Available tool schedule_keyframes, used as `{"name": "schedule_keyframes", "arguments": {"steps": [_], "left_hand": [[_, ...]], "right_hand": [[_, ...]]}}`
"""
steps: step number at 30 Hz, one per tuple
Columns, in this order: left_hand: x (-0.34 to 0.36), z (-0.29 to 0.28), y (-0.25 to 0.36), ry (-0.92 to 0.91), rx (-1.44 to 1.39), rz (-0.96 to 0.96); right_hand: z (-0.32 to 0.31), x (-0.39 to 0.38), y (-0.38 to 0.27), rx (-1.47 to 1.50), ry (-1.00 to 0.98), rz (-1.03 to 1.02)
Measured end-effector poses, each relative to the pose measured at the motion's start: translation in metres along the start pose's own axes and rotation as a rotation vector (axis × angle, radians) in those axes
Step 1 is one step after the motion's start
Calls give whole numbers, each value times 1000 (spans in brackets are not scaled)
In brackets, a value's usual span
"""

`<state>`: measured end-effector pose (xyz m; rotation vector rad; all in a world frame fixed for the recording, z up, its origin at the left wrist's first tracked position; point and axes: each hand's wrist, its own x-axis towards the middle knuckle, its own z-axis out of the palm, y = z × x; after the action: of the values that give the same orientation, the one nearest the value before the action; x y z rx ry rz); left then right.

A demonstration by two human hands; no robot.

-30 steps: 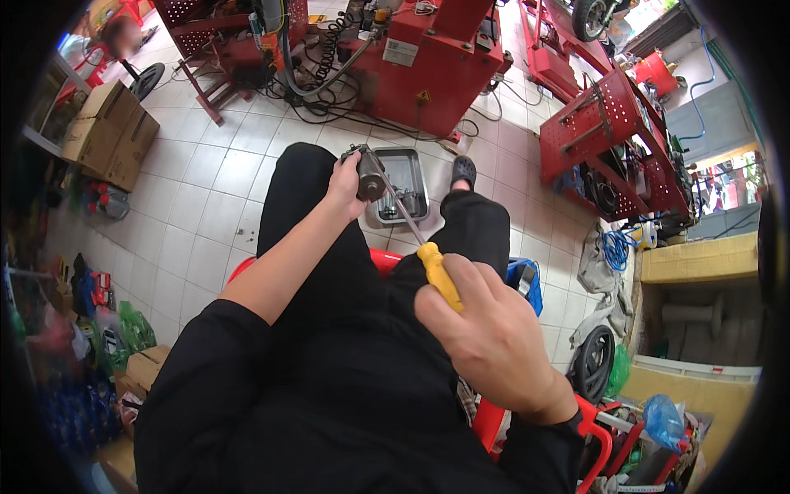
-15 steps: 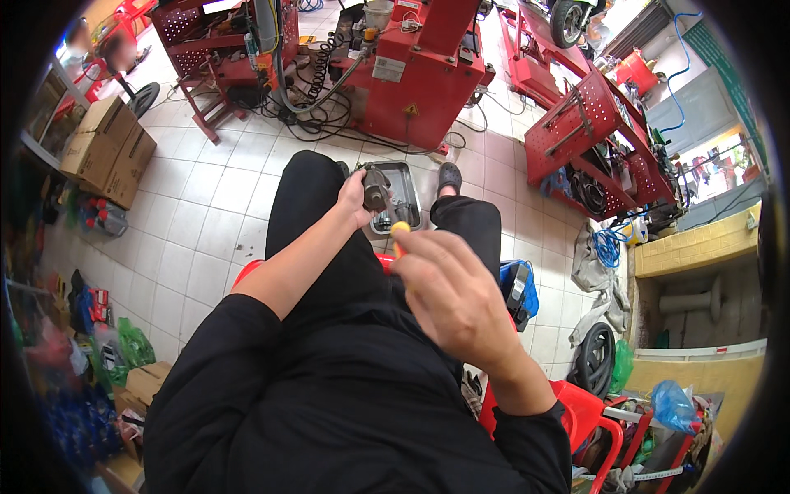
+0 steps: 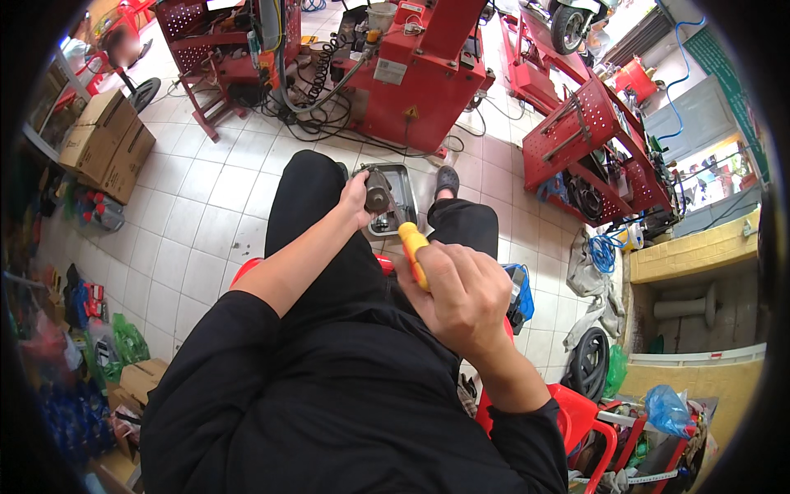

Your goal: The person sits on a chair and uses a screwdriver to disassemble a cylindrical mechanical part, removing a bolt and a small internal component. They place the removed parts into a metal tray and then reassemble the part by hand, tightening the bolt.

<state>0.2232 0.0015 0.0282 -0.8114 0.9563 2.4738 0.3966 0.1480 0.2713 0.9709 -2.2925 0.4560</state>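
My left hand (image 3: 355, 200) is wrapped round a dark grey metal machine part (image 3: 378, 194) with a rounded end, held out between my knees. Closer to me, my right hand (image 3: 463, 295) grips a yellow screwdriver (image 3: 411, 244) by its handle. The screwdriver's thin shaft points away from me toward the part. Whether its tip touches the metal, I cannot tell. Below the part, a shallow metal tray (image 3: 411, 191) rests on the floor with small dark pieces in it, partly hidden by the part and my left hand.
A red machine (image 3: 428, 99) with hoses and cables stands ahead. At the right is a red perforated rack (image 3: 568, 144). Cardboard boxes (image 3: 107, 148) are stacked at the left. A red plastic chair (image 3: 584, 416) and a black tyre (image 3: 589, 362) are at my lower right.
My right hand has turned and shifted slightly right and down, so more of the yellow handle and the shaft show. My left hand still holds the metal part in nearly the same place.
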Motion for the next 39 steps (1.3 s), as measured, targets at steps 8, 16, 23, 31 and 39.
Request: {"name": "schedule_keyframes", "arguments": {"steps": [8,16,23,31,39], "left_hand": [[4,1,-3,126,-9,134],[-1,3,-3,152,24,154],[-7,7,-2,173,70,177],[-5,6,-2,176,77,169],[-6,5,1,173,63,132]], "right_hand": [[10,-6,0,-127,-4,160],[-2,-7,-9,-254,-188,298],[5,-5,8,168,-160,-4],[0,-5,-2,-204,-97,263],[-1,-4,14,-68,-53,177]]}}
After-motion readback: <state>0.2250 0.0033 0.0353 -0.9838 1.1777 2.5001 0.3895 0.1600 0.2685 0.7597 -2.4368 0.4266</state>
